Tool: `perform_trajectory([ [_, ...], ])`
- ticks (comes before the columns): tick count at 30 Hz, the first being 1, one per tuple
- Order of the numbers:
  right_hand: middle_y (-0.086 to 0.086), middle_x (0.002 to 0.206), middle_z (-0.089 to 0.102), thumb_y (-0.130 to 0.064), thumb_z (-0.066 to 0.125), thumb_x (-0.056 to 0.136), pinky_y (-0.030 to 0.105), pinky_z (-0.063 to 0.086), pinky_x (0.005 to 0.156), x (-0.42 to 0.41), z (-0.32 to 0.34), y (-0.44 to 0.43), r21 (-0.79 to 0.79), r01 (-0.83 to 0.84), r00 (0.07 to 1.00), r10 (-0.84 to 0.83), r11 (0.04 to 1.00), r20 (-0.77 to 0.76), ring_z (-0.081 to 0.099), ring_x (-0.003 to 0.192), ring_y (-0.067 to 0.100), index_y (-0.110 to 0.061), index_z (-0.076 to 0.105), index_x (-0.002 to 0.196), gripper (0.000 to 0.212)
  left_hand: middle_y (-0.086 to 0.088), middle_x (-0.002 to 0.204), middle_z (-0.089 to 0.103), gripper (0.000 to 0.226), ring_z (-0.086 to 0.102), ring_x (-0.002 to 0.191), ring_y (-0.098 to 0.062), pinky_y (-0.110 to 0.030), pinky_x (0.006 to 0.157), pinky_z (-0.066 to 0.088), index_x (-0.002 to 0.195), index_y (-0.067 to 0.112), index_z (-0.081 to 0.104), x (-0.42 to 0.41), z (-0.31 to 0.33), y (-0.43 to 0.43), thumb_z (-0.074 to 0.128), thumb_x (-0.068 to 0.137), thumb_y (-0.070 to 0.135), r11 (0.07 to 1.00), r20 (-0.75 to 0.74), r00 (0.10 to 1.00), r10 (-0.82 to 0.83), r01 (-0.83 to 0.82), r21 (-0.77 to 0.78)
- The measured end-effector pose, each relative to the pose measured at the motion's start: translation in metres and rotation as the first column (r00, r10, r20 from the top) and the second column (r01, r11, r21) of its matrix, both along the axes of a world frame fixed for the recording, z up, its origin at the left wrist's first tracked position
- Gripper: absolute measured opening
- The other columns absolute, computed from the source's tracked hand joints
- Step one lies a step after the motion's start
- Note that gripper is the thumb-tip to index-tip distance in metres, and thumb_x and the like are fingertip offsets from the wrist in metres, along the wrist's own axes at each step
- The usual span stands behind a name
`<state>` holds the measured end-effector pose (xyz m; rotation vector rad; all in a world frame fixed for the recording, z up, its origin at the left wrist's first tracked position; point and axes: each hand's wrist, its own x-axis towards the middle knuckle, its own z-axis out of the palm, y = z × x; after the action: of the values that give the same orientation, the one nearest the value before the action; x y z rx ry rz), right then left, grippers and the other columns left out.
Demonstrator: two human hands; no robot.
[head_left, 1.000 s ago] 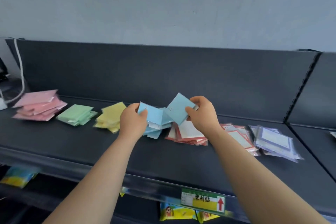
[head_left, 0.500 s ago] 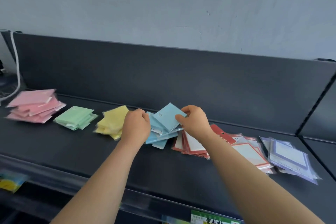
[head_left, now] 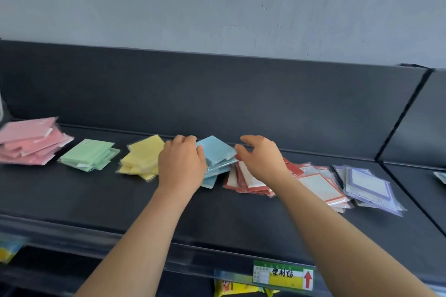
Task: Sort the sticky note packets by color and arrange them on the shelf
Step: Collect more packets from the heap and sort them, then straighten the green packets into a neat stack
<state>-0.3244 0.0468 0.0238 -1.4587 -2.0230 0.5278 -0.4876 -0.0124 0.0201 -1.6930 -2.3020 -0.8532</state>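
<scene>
Blue pile (head_left: 217, 152) lies mid-shelf (head_left: 72, 200). Left hand (head_left: 181, 166) grips the blue pile's left edge, thumb on the top packet. Right hand (head_left: 263, 159) is just right of the blue pile, fingers loose, holding nothing, over the red-bordered pile (head_left: 248, 181). Left of blue are the yellow pile (head_left: 142, 157), green pile (head_left: 88, 154) and pink pile (head_left: 31, 142). The purple-bordered pile (head_left: 366, 183) is far right of blue.
</scene>
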Motion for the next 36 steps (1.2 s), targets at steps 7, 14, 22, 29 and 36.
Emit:
perform_trajectory([
  [7, 0.003, 0.103, 0.068, -0.027, 0.051, 0.094, 0.031, 0.045, 0.077, 0.068, -0.004, -0.033, 0.174, 0.133, 0.982, -0.153, 0.976, 0.109, 0.059, 0.098, 0.029, -0.014, 0.068, 0.099, 0.023, -0.006, 0.114, 0.064, 0.030, 0.054, 0.102, -0.028, -0.039, 0.085, 0.043, 0.115, 0.013, 0.065, 0.065, -0.004, -0.007, 0.043, 0.098, 0.026, 0.971, -0.027, 0.975, -0.222, 0.224, 0.087],
  [14, 0.001, 0.125, 0.064, -0.023, 0.052, 0.093, 0.028, 0.038, 0.095, 0.158, -0.010, -0.054, 0.233, 0.234, 0.950, -0.273, 0.944, 0.150, 0.055, 0.117, 0.022, -0.016, 0.064, 0.122, 0.032, -0.001, 0.113, 0.064, 0.030, 0.054, 0.101, -0.026, -0.035, 0.083, 0.039, 0.115, 0.017, 0.065, 0.144, -0.009, -0.010, 0.042, 0.098, 0.025, 0.920, -0.071, 0.924, -0.377, 0.382, 0.084],
  [22, 0.006, 0.119, 0.066, -0.020, 0.054, 0.093, 0.033, 0.041, 0.091, 0.298, -0.020, -0.072, 0.233, 0.315, 0.903, -0.366, 0.920, 0.225, 0.059, 0.107, 0.030, -0.012, 0.066, 0.119, 0.030, -0.003, 0.107, 0.065, 0.028, 0.054, 0.097, -0.026, -0.034, 0.081, 0.041, 0.108, 0.014, 0.067, 0.283, -0.017, -0.009, 0.043, 0.097, 0.026, 0.848, -0.021, 0.849, -0.528, 0.529, 0.042],
  [29, 0.005, 0.129, 0.061, -0.021, 0.055, 0.093, 0.032, 0.039, 0.095, 0.437, -0.037, -0.080, 0.190, 0.411, 0.859, -0.448, 0.892, 0.248, 0.055, 0.116, 0.027, -0.011, 0.061, 0.126, 0.035, -0.003, 0.109, 0.063, 0.028, 0.053, 0.103, -0.024, -0.035, 0.085, 0.046, 0.115, 0.015, 0.062, 0.415, -0.037, 0.001, 0.044, 0.098, 0.028, 0.794, 0.098, 0.798, -0.594, 0.602, -0.084],
  [36, 0.005, 0.151, 0.037, -0.024, 0.049, 0.098, 0.033, 0.034, 0.107, 0.518, -0.053, -0.061, 0.102, 0.437, 0.871, -0.448, 0.894, 0.202, 0.040, 0.135, 0.024, -0.012, 0.042, 0.143, 0.047, -0.007, 0.112, 0.058, 0.035, 0.054, 0.105, -0.026, -0.039, 0.085, 0.048, 0.121, 0.008, 0.054, 0.499, -0.046, 0.024, 0.042, 0.099, 0.032, 0.795, 0.194, 0.801, -0.567, 0.593, -0.128],
])
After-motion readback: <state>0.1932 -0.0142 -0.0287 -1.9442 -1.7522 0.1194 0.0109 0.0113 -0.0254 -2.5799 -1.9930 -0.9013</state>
